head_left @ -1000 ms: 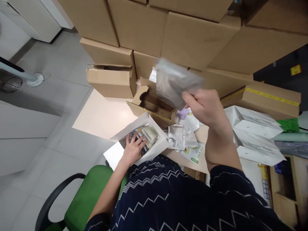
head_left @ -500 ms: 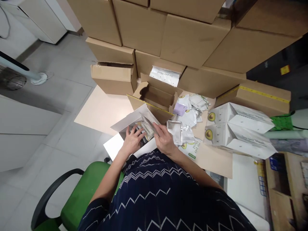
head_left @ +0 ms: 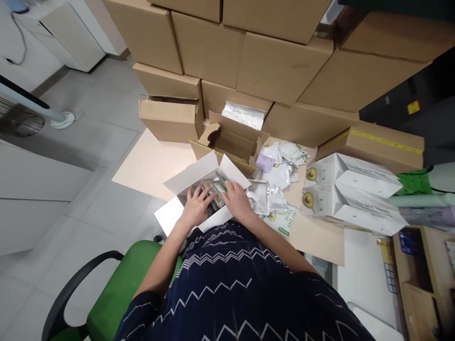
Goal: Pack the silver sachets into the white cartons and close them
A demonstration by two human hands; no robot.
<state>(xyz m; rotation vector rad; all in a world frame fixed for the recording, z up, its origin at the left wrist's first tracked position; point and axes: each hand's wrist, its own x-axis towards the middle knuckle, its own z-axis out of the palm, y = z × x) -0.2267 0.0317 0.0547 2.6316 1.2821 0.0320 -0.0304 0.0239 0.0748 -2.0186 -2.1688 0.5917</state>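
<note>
An open white carton [head_left: 192,173] with raised flaps stands in front of me, with several flat pouches [head_left: 209,193] packed on edge inside it. My left hand [head_left: 195,207] reaches in over the near left side, fingers spread and resting on the pouches. At the carton's right end my right hand [head_left: 239,201] pinches the edge of a greenish-grey pouch [head_left: 219,186] between thumb and fingers. That pouch stands among the others, partly hidden by the fingers.
Loose silver and white pouches [head_left: 275,175] lie right of the carton. Behind it sits an open brown box [head_left: 234,144], with stacked cardboard boxes [head_left: 209,47] beyond. Two white avocado-printed cartons [head_left: 350,199] stand at the right. A green chair [head_left: 119,279] is at lower left.
My right hand has moved lower and slightly left, and the pouch it held higher up now sits down in the carton. The carton's right flap shows more. My left hand stays put.
</note>
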